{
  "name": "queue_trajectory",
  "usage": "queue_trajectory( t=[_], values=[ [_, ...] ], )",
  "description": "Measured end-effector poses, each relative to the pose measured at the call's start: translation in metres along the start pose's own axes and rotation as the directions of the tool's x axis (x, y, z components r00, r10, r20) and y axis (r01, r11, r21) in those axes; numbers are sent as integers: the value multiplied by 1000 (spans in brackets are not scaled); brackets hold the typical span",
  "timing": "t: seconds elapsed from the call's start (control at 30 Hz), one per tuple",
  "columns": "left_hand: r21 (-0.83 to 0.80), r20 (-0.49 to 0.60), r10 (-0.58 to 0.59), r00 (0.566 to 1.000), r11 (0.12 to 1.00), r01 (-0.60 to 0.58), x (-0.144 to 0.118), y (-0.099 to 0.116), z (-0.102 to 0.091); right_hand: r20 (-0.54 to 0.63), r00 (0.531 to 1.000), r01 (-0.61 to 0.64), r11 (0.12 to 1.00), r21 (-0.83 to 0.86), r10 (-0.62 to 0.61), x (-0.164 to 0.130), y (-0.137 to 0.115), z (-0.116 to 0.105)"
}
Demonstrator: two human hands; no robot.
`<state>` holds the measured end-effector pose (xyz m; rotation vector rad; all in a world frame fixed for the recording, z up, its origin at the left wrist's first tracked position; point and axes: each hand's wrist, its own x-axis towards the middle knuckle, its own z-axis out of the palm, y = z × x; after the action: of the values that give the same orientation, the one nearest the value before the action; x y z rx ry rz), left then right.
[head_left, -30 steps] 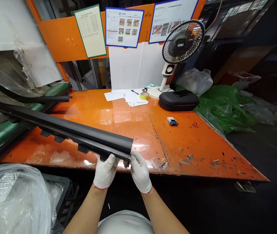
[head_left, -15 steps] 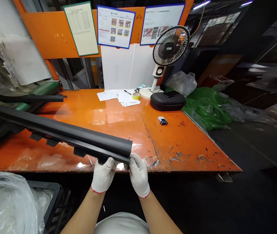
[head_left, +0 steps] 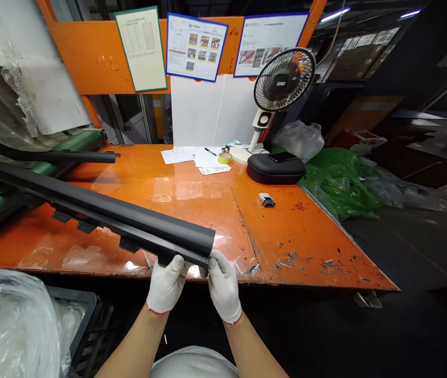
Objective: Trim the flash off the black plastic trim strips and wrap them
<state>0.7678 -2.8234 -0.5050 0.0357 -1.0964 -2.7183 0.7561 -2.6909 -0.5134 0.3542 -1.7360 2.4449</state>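
Observation:
A long black plastic trim strip (head_left: 129, 212) slants across the orange table, its near end tilted toward me and tabs along its lower edge. My left hand (head_left: 167, 283), in a white glove, is closed on that lower edge close to the end, thumb on top. At the end's corner, my right hand (head_left: 223, 286), gloved too, pinches with thumb and fingers. Whether a small piece sits between the right fingertips is hidden. Behind lies a second black strip (head_left: 77, 156), its end over the table's left side.
On the orange table (head_left: 192, 197) are papers (head_left: 178, 155), yellow tape (head_left: 224, 158), a black case (head_left: 274, 170), a small white-and-black object (head_left: 266, 199) and scattered dark scraps (head_left: 290, 258). A fan (head_left: 284, 81) stands behind. Plastic wrap (head_left: 14, 325) fills a crate at lower left.
The view has shifted slightly, so the table and background sit a little further right. Both hands keep their hold at the strip's near end, nearly unmoved.

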Motion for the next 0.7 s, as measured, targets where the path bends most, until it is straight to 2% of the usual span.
queue_trajectory(
  t=[0.33,0.57,0.7],
  values=[
    [-16,-25,-10,1000,1000,9,0,1,1,61,998,-9,999,50,6,-2,-5,0],
    [19,-53,-10,999,1000,11,-2,1,2,63,998,4,1000,23,-5,-4,-1,-5],
    [75,-16,3,1000,997,-2,-2,2,5,63,998,13,1000,4,-14,-5,2,-6]
  ],
)
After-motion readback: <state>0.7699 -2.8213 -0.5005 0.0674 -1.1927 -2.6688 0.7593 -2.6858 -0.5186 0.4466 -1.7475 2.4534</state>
